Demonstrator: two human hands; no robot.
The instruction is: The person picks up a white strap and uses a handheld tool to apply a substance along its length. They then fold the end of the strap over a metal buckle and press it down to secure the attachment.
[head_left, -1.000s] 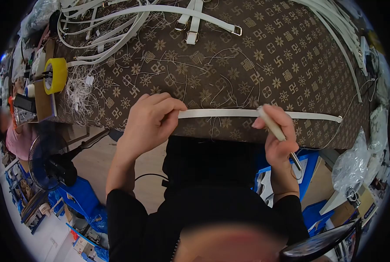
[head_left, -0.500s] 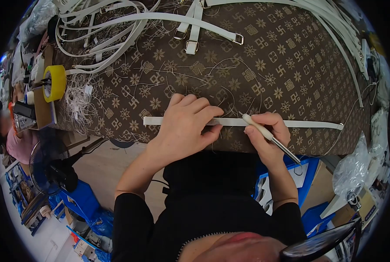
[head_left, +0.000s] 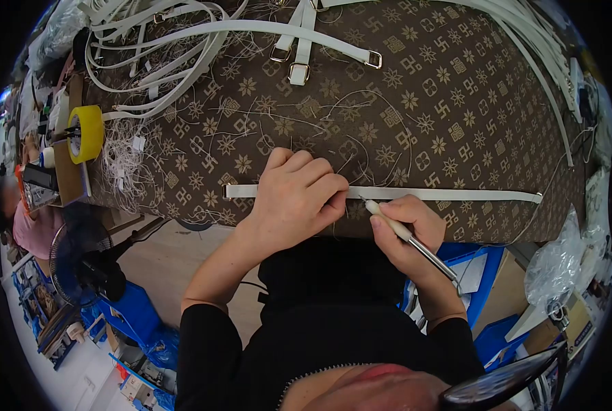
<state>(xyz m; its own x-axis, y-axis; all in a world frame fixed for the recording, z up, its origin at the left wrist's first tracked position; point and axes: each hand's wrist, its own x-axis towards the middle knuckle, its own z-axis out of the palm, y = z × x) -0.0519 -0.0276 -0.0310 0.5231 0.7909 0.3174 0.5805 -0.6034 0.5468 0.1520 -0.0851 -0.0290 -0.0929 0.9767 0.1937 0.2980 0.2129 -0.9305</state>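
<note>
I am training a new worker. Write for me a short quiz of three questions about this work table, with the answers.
1. True or false: the left hand rests on the long flat white strap.
2. Which hand holds the slim tool with pale handle and metal shaft? A) left B) right C) neither
3. Fill in: the roll of tape at the left side of the brown patterned table cover is ____ in colour.

Key
1. True.
2. B: the fingers of the right hand close around it.
3. Yellow.
</note>
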